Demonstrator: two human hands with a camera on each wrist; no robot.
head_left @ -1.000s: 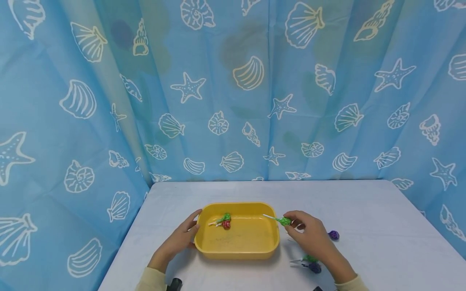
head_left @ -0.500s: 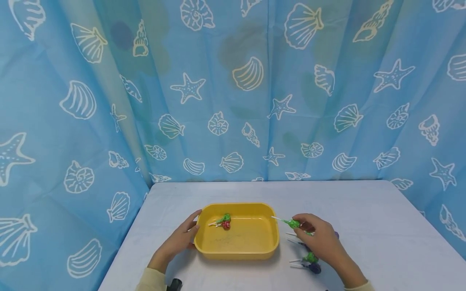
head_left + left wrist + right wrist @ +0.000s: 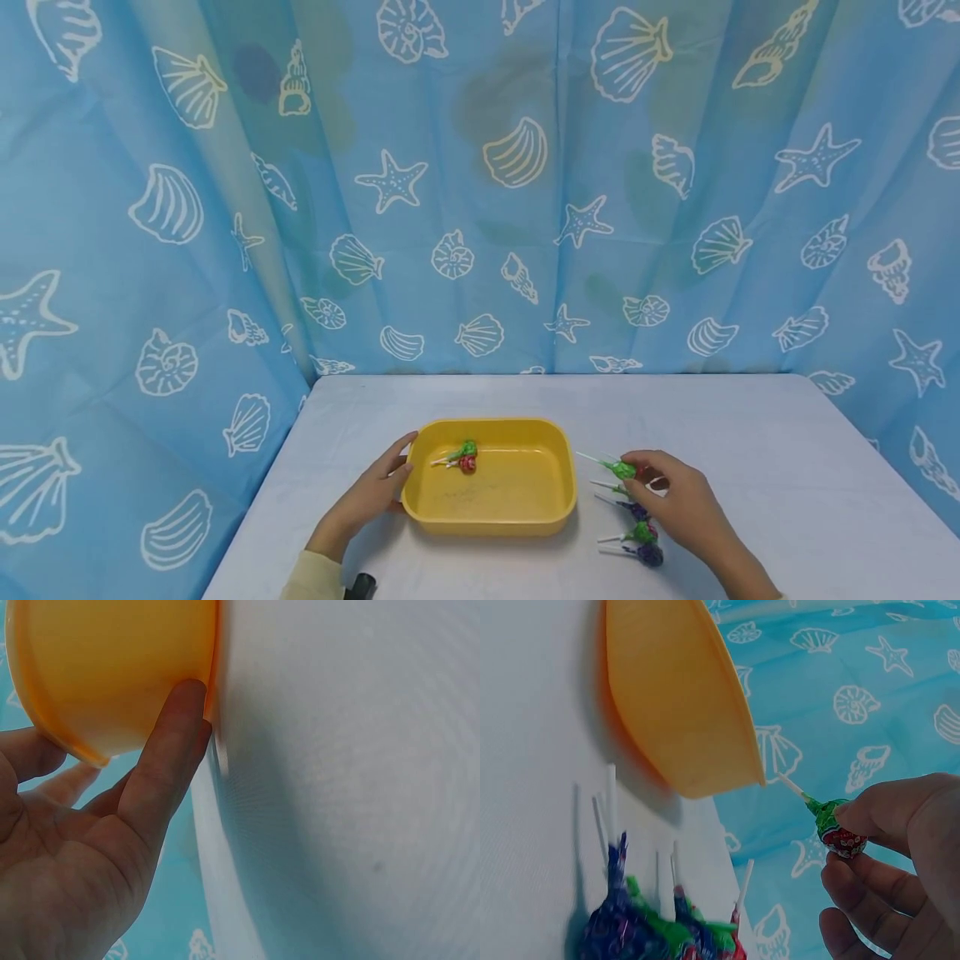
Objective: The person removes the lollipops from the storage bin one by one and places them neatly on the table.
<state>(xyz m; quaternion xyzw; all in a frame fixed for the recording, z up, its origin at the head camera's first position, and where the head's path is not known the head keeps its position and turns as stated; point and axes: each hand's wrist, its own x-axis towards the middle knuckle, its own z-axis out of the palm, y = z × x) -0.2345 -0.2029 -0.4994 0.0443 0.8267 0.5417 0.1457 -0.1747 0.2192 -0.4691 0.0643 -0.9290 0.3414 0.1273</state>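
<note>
My right hand (image 3: pixel 678 500) pinches a green-wrapped lollipop (image 3: pixel 622 469) by its head, with the white stick pointing left toward the tray. In the right wrist view, thumb and fingertips hold the lollipop (image 3: pixel 838 825) above the table, and its wrapper shows red too. A yellow tray (image 3: pixel 487 528) stands left of it, with a green lollipop (image 3: pixel 468 448) and a red lollipop (image 3: pixel 467 464) lying inside at the left. My left hand (image 3: pixel 369 492) touches the tray's left end; in the left wrist view its fairly straight fingers (image 3: pixel 161 761) lie against the yellow wall.
Several lollipops lie on the white table (image 3: pixel 787 467) below the right hand, sticks pointing left, including a purple lollipop (image 3: pixel 649 555) and a green lollipop (image 3: pixel 642 532). A shell-patterned blue curtain (image 3: pixel 465 208) hangs behind. A black object (image 3: pixel 363 586) shows by the left sleeve.
My right hand has moved right and slightly nearer with the green lollipop, from beside the tray's right rim to over the lollipops. The left hand and tray stay put.
</note>
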